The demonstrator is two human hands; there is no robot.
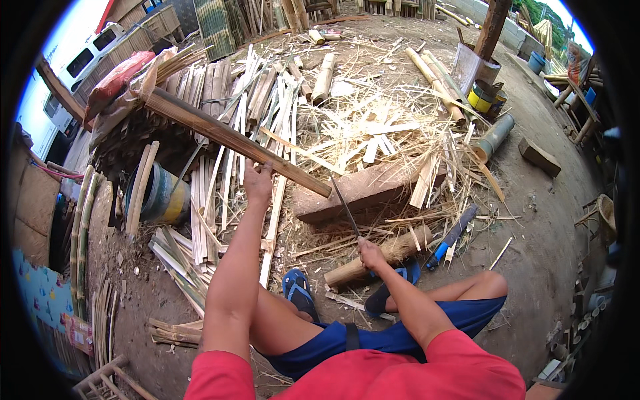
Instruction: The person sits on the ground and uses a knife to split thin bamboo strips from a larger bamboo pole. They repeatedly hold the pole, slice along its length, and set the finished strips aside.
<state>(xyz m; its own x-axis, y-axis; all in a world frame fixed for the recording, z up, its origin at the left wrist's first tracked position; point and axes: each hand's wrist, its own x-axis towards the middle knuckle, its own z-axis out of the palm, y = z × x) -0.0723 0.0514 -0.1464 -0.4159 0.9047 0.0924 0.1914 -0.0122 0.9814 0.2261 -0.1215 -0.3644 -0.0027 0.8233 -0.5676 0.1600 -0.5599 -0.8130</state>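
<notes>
Long brown bamboo pole (227,137): lies slanting from the heap at upper left down to its cut end above the reddish wooden block (363,190); gripped near the middle by the left hand (257,183), fingers closed around it, arm stretched forward

Long dark-bladed knife (345,207): held upright and tilted by the right hand (370,253), closed on the handle; blade tip stands just beside the pole's cut end. The two hands are well apart

Short pale bamboo log (380,257): lies on the ground just below the right hand, in front of the blue sandals (297,290) on the person's feet

Blue-handled tool (450,237): on the dirt, right of the log

Split bamboo strips (257,107): pale, piled behind the pole, with straw-like shavings spread over the ground to the right

Blue and yellow drum (160,197): lying on its side under the heap, left

Yellow tin cans (485,99): near the post, upper right

Person: seated, red shirt, blue shorts
</notes>
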